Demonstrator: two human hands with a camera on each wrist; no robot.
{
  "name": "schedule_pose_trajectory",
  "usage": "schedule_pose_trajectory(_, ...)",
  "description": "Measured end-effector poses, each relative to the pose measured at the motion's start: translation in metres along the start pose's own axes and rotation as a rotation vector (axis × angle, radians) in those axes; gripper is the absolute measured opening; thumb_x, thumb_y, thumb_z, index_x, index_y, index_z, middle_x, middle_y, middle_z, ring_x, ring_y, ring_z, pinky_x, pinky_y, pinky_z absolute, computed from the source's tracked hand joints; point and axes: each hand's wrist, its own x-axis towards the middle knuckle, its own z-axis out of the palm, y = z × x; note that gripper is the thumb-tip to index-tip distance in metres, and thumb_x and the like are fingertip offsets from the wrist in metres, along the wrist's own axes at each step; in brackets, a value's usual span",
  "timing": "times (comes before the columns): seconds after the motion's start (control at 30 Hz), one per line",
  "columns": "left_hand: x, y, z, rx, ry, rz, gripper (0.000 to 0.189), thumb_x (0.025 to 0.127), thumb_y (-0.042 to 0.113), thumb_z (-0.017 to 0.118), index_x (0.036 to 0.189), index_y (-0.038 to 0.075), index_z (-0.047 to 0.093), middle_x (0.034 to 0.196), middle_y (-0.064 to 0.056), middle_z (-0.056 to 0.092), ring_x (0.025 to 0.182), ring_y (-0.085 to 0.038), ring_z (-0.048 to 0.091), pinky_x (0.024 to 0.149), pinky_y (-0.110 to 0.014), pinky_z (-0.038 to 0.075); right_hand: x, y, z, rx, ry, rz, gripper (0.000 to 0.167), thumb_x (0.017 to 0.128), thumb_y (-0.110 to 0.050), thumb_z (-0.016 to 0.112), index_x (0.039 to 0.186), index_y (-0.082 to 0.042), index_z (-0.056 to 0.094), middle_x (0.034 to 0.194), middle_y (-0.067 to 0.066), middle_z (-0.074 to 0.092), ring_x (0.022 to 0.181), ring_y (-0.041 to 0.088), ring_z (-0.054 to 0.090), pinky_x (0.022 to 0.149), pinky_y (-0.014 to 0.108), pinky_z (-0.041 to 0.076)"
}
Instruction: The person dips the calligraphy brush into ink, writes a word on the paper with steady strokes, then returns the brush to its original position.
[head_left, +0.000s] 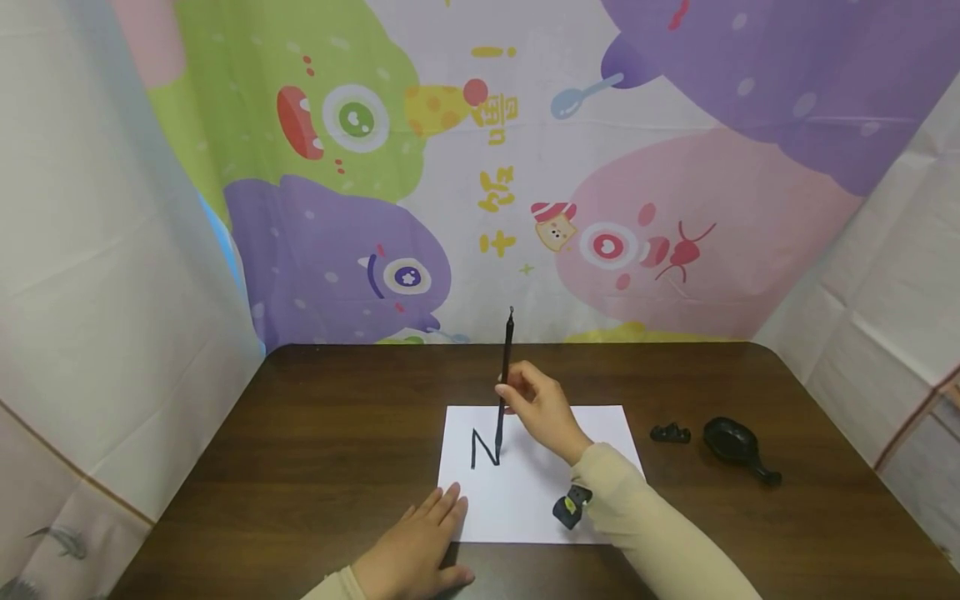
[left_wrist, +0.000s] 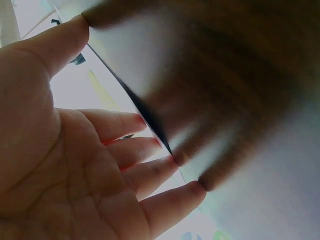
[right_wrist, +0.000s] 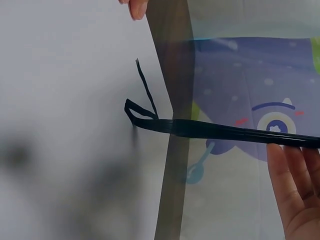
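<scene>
My right hand (head_left: 542, 408) pinches a dark brush (head_left: 506, 358) by its upper handle and holds it nearly upright. The brush's dark bristles (right_wrist: 150, 123) touch a white sheet of paper (head_left: 540, 508), at the lower end of the slanted stroke of a black N-like mark (head_left: 483, 448). In the right wrist view the tip bends against the paper, and the fingers (right_wrist: 282, 175) lie along the handle. My left hand (head_left: 420, 537) lies flat with fingers spread, its fingertips on the sheet's lower left edge and its thumb on the table.
On the brown table (head_left: 322, 450), right of the paper, lie a small black brush rest (head_left: 670, 432) and a black spoon-shaped dish (head_left: 733, 442). A black wrist camera (head_left: 572, 507) sits at my right wrist. Behind the table hangs a cartoon-print curtain (head_left: 480, 167).
</scene>
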Motion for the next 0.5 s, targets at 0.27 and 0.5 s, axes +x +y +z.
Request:
schedule_pose_trajectory(0.27, -0.0016, -0.0001, 0.0002, 0.01, 0.02, 0.013, 0.087, 0.081, 0.055, 0.071, 0.148, 0.007, 0.042, 0.158, -0.014, 0.034, 0.143, -0.04, 0.036, 0.106, -0.062, 0.038, 0.0031, 0.0023, 0.0002, -0.013, 0.023, 0.006, 0.012, 0.094, -0.014, 0.066, 0.101, -0.005, 0.061, 0.087, 0.011, 0.065, 0.073, 0.025, 0.068, 0.066, 0.027, 0.06)
schedule_pose_trajectory(0.5, -0.0023, 0.0004, 0.0, 0.004, 0.023, 0.018, 0.086, 0.081, 0.054, 0.072, 0.147, 0.005, 0.043, 0.158, -0.015, 0.035, 0.142, -0.04, 0.036, 0.106, -0.062, 0.038, 0.0061, 0.0053, 0.0007, -0.022, 0.032, 0.015, 0.016, 0.094, -0.015, 0.065, 0.103, -0.003, 0.061, 0.087, 0.011, 0.064, 0.077, 0.032, 0.069, 0.068, 0.033, 0.061)
